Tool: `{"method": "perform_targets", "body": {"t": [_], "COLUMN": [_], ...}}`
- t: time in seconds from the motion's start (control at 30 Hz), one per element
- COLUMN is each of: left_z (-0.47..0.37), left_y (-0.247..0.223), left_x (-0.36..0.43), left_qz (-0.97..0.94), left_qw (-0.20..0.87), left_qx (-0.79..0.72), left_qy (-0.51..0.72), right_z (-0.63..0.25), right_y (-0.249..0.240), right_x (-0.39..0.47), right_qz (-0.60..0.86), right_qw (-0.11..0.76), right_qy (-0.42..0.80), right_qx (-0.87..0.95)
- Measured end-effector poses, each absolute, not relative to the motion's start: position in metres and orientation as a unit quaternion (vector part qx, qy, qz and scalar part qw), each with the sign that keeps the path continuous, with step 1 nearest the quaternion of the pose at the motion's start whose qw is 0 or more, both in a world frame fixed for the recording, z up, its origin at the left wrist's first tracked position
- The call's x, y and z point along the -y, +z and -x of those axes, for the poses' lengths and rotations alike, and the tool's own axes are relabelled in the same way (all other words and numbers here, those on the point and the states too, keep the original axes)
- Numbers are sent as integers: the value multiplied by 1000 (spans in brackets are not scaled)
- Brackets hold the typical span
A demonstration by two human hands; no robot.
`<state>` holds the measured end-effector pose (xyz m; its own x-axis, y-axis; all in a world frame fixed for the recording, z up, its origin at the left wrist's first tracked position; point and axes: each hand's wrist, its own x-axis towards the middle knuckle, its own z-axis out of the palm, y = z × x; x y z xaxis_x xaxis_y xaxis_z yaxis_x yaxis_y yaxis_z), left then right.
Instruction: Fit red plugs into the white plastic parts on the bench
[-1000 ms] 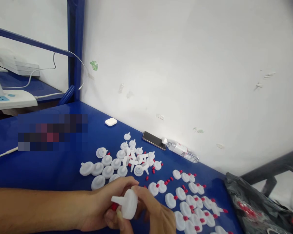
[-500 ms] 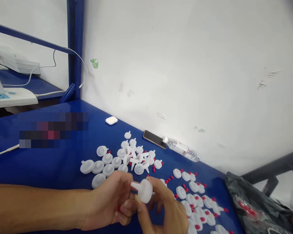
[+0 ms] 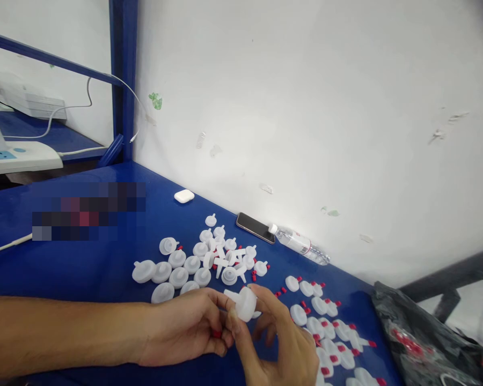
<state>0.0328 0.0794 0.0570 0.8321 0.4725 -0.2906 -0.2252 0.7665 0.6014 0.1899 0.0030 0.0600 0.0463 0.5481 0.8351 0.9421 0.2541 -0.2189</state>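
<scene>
My right hand (image 3: 279, 335) pinches a white plastic nozzle cap (image 3: 245, 304) by its round base between thumb and fingers, with the thin spout pointing left. My left hand (image 3: 189, 327) is closed beside it, its fingertips at the spout. A small red cap (image 3: 216, 334) shows between the curled lower fingers of the left hand. Whether those fingers hold more than one is hidden. Behind the hands lie several white nozzle caps without red tips (image 3: 178, 277). To the right are several white nozzle caps with red tips (image 3: 329, 354).
Loose red caps (image 3: 254, 276) are scattered on the blue table (image 3: 84, 268). Along the wall lie a phone (image 3: 255, 228), a plastic bottle (image 3: 300, 244) and a white case (image 3: 184, 196). A dark plastic bag (image 3: 426, 327) sits at right, a power strip (image 3: 22, 157) at upper left.
Both hands have shifted slightly right and up with the nozzle cap. My left fingertips have come closer to the spout and now cover part of it.
</scene>
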Motion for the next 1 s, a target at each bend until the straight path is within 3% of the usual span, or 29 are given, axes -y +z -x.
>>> {"method": "perform_targets", "body": {"t": [0.4, 0.6, 1.0], "left_z": [-30, -25, -26], "left_y": [60, 76, 74], "left_x": [-79, -81, -77], "left_qz": [-407, -456, -510], "left_qw": [866, 839, 790], "left_qx": [-238, -267, -271], "left_qy": [164, 129, 205], "right_z": [-190, -189, -189], "right_y": [65, 64, 66], "right_x": [-3, -7, -5], "right_qz": [570, 574, 590], "right_qw": [447, 496, 462], "right_qy": [-224, -189, -189], "right_qx": [652, 624, 634]}}
